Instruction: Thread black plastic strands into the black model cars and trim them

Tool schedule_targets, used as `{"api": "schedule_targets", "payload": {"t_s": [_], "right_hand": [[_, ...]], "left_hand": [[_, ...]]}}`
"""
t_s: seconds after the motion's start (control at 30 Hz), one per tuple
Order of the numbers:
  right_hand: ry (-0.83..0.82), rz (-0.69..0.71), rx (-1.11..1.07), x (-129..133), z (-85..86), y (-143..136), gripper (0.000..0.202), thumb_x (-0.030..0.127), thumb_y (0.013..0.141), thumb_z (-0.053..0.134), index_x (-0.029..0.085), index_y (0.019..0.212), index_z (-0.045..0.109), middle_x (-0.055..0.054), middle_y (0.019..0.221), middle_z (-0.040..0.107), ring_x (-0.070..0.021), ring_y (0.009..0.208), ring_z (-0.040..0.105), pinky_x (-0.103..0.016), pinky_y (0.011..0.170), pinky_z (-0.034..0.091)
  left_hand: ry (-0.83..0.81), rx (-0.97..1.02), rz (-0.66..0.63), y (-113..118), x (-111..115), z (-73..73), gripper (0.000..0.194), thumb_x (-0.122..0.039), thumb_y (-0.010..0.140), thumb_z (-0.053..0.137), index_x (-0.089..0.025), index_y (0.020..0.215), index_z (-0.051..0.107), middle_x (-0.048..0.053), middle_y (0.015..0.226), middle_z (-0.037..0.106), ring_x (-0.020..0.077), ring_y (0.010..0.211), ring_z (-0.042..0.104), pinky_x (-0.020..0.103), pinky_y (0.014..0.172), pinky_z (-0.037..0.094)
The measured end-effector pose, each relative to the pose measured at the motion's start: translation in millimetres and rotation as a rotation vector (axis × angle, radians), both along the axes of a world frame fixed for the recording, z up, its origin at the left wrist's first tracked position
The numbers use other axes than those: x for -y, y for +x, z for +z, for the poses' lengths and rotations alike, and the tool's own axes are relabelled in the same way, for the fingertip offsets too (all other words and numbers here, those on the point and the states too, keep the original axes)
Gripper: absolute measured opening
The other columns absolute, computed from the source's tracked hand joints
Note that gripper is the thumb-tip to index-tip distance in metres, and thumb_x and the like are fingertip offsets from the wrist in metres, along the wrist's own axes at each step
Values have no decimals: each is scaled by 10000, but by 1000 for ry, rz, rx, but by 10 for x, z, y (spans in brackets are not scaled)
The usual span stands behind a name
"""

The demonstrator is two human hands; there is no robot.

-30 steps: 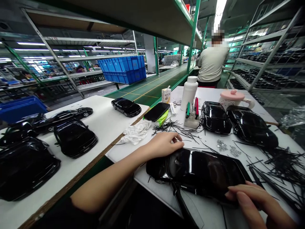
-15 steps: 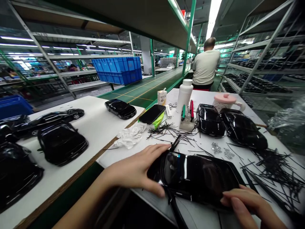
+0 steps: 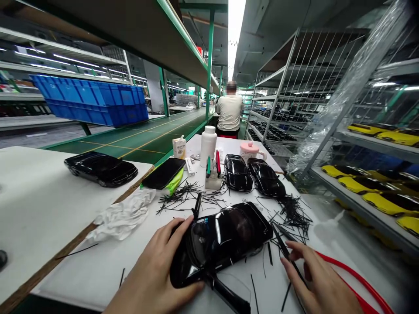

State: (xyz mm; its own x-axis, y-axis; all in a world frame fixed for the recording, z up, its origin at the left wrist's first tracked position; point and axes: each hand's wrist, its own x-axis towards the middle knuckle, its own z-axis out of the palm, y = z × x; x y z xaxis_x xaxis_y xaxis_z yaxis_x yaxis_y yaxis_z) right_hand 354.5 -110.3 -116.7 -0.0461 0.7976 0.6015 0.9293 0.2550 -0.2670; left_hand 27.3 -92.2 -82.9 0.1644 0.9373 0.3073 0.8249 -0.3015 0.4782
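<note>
A glossy black model car (image 3: 225,235) with its doors swung out lies on the white table in front of me. My left hand (image 3: 160,266) grips its near left end, thumb along the near side and fingers at the far side. To the right of the car, my right hand (image 3: 314,274) is off it, with thumb and forefinger on a thin black tool (image 3: 284,244) lying over the table. Scattered black strips (image 3: 294,216) are just beyond that hand.
Two more black cars (image 3: 238,172), a white bottle (image 3: 208,146), a tool holder (image 3: 213,181), a phone (image 3: 163,173) and crumpled tissue (image 3: 122,216) stand around. A red hose (image 3: 356,277) curves at the right. Another black car (image 3: 101,168) is on the left table; a person (image 3: 229,112) sits ahead.
The view has swung right. My right hand has left the car's right end and moved to the thin black tool. The car is now tilted in my left hand's hold.
</note>
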Motion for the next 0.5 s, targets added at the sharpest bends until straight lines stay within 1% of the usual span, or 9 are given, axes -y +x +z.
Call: {"api": "schedule_targets", "payload": {"t_s": [0.03, 0.1, 0.17, 0.2, 0.27, 0.3, 0.37, 0.43, 0.5], "right_hand": [[-20, 19, 27, -34, -26, 56, 249, 430, 952, 567, 228, 1050, 673, -27, 797, 780, -195, 632, 761, -230, 429, 560], [-65, -20, 40, -91, -54, 95, 246, 406, 948, 531, 223, 1025, 676, -48, 835, 796, -216, 670, 780, -250, 435, 572], [-127, -89, 39, -129, -39, 72, 273, 432, 938, 503, 226, 1001, 669, -72, 879, 795, -243, 690, 780, -295, 461, 585], [-172, -119, 37, -142, -13, 55, 281, 452, 932, 492, 231, 974, 662, -77, 875, 787, -254, 680, 771, -322, 483, 590], [-280, -143, 33, -159, 76, 36, 279, 466, 921, 472, 242, 900, 639, -73, 835, 765, -267, 657, 749, -368, 537, 592], [-333, -137, 27, -165, 134, 39, 273, 462, 914, 465, 247, 864, 624, -70, 807, 755, -271, 651, 742, -380, 552, 586], [-403, -121, 10, -165, 254, 74, 264, 459, 893, 470, 246, 848, 620, -69, 779, 755, -275, 652, 743, -376, 554, 576], [-388, -126, -13, -142, 351, 141, 309, 502, 871, 511, 232, 932, 649, -66, 777, 765, -269, 639, 750, -348, 522, 566], [-293, -149, -60, -88, 398, 232, 434, 584, 852, 564, 222, 1069, 667, -50, 759, 768, -248, 574, 741, -310, 454, 543]], "left_hand": [[-3, -9, -1, 35, -2, -8, 916, -324, 733, 773, -377, 1549, 359, 75, 1529, 490, 365, 1385, 509, 531, 1162, 456], [-38, -44, -14, 96, -14, 12, 952, -354, 745, 763, -345, 1582, 308, 105, 1536, 481, 369, 1396, 492, 549, 1160, 450], [-121, -100, -54, 137, -31, 97, 991, -425, 771, 748, -311, 1618, 246, 140, 1554, 466, 382, 1416, 470, 579, 1160, 433], [-179, -132, -80, 150, -42, 170, 1011, -469, 784, 741, -297, 1631, 215, 156, 1574, 449, 393, 1430, 455, 594, 1162, 421], [-284, -189, -162, 168, -74, 379, 1050, -577, 783, 735, -270, 1638, 209, 190, 1618, 395, 430, 1445, 432, 626, 1139, 421], [-325, -222, -205, 179, -104, 509, 991, -598, 819, 699, -253, 1630, 246, 200, 1644, 350, 440, 1460, 411, 630, 1138, 416], [-285, -274, -257, 212, -213, 786, 850, -610, 859, 659, -219, 1569, 403, 214, 1640, 355, 459, 1466, 396, 646, 1139, 394], [-138, -270, -320, 259, -401, 1015, 694, -577, 916, 614, -203, 1492, 512, 173, 1556, 502, 412, 1417, 471, 606, 1155, 388], [-38, -197, -400, 309, -651, 1117, 546, -483, 960, 595, -190, 1419, 572, 129, 1431, 631, 343, 1317, 574, 537, 1134, 426]]}}
